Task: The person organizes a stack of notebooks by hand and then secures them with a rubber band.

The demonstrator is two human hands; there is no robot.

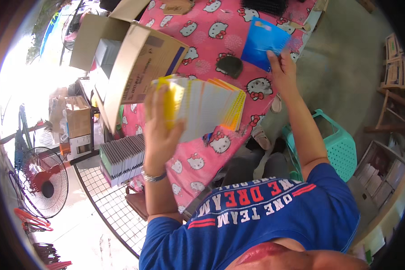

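Observation:
A fanned stack of punched paper sheets (202, 101), with yellow covers at its left end and orange and yellow ones at its right, lies on the table. My left hand (161, 123) is closed about the stack's left end, its fingers along the yellow covers and its thumb on the nearer side. At the far right, my right hand (283, 69) grips the near edge of a blue punched cover (263, 42) between thumb and fingers. This hand is slightly blurred. A dark rounded block (229, 66) sits between the stack and the blue cover.
A pink patterned cloth (218, 29) covers the table. An open cardboard box (153, 58) stands at the left, with a row of spiral-bound notebooks (121, 159) nearer me. A fan (47, 184) is farther left. A green plastic stool (335, 148) stands right of the table.

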